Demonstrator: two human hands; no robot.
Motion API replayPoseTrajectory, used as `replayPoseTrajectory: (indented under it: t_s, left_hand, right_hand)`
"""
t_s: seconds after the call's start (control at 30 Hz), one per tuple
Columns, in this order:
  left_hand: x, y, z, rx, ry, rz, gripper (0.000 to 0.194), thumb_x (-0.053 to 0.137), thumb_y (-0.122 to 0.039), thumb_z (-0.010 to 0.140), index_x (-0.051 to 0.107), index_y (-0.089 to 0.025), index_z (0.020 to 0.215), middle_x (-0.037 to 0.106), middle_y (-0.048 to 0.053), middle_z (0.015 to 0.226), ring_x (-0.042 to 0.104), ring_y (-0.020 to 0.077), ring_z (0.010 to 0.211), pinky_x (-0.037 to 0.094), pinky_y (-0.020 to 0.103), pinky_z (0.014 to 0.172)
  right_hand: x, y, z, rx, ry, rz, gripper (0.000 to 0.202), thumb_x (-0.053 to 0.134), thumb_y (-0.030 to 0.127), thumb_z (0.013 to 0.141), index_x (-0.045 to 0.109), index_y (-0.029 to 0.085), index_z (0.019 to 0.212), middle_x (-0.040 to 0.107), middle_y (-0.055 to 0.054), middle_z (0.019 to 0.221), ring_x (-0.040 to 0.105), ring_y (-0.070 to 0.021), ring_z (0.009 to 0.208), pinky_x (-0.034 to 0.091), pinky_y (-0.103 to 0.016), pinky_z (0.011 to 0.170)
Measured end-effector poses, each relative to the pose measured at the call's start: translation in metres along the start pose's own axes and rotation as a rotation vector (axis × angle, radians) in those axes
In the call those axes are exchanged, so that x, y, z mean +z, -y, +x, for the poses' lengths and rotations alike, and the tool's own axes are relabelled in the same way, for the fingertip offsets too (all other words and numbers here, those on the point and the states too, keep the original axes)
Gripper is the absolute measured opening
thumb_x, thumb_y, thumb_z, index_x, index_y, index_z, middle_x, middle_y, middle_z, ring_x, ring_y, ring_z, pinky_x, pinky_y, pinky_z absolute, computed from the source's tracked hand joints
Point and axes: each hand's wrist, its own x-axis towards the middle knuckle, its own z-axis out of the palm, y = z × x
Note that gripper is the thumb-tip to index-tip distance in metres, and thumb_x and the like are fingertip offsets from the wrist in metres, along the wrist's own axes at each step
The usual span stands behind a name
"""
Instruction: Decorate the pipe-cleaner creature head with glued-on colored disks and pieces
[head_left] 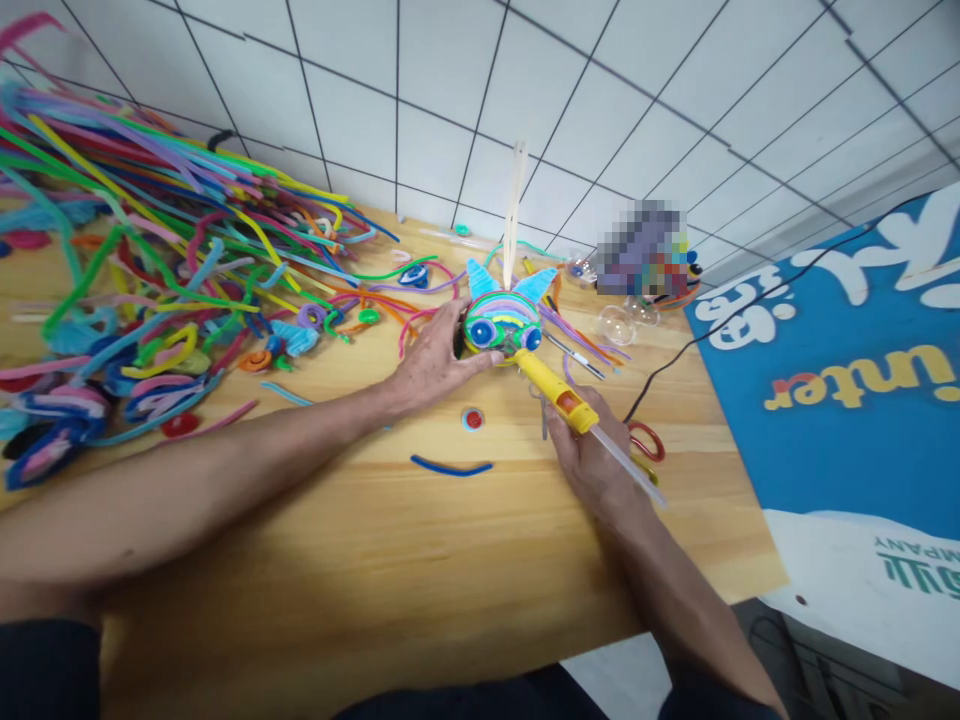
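My left hand (pixel 442 350) grips the left side of a round, colourful pipe-cleaner animal head (pixel 504 310) with blue ears and big blue eyes. A pale stick or strip (pixel 513 215) rises behind it. In my right hand (pixel 596 450) is a yellow hot glue gun (pixel 556 390), a clear glue stick jutting from its back end. The gun's nozzle points at the lower face, just under the eyes; whether it touches I cannot tell. Nearer me on the wood lie a small red-centred disc (pixel 472 419) and a short dark blue pipe-cleaner piece (pixel 451 466).
A big heap of pipe cleaners (pixel 165 200) covers the table's left side. Scissors (pixel 646 442) lie by my right hand, and a black cord (pixel 675 360) runs off to the right. Clear balls (pixel 616 324) sit near the tiled wall (pixel 442 90). A blue printed board (pixel 847 380) stands right.
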Motion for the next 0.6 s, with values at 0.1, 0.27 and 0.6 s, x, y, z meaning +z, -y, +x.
replayPoseTrajectory:
  t_s: [0.1, 0.27, 0.6]
  left_hand:
    - [-0.0004, -0.0006, 0.0001, -0.013, 0.025, 0.013, 0.072, 0.082, -0.046, 0.082, 0.049, -0.021, 0.141, 0.064, 0.014, 0.14, 0.064, 0.0307, 0.126, 0.053, 0.05, 0.107]
    - [-0.0006, -0.0006, 0.0004, -0.002, 0.02, 0.025, 0.072, 0.081, -0.05, 0.082, 0.049, -0.023, 0.141, 0.065, 0.012, 0.139, 0.064, 0.0307, 0.126, 0.053, 0.05, 0.107]
    - [-0.0006, 0.0018, 0.0002, -0.003, 0.021, 0.029, 0.073, 0.081, -0.052, 0.082, 0.049, -0.024, 0.141, 0.064, 0.013, 0.139, 0.065, 0.0311, 0.125, 0.053, 0.05, 0.106]
  right_hand:
    - [-0.0006, -0.0003, -0.0009, 0.005, -0.015, 0.011, 0.017, 0.053, 0.03, 0.103, 0.06, 0.022, 0.116, 0.072, -0.008, 0.099, 0.072, -0.0237, 0.087, 0.058, -0.035, 0.071]
    - [0.0038, -0.0021, -0.002, -0.022, -0.013, -0.021, 0.025, 0.053, 0.026, 0.101, 0.058, 0.022, 0.126, 0.073, -0.009, 0.101, 0.073, -0.0244, 0.087, 0.06, -0.035, 0.07]
    - [0.004, -0.0029, -0.0004, -0.026, -0.024, -0.005, 0.022, 0.053, 0.027, 0.102, 0.059, 0.023, 0.123, 0.072, -0.008, 0.102, 0.072, -0.0241, 0.088, 0.06, -0.036, 0.072]
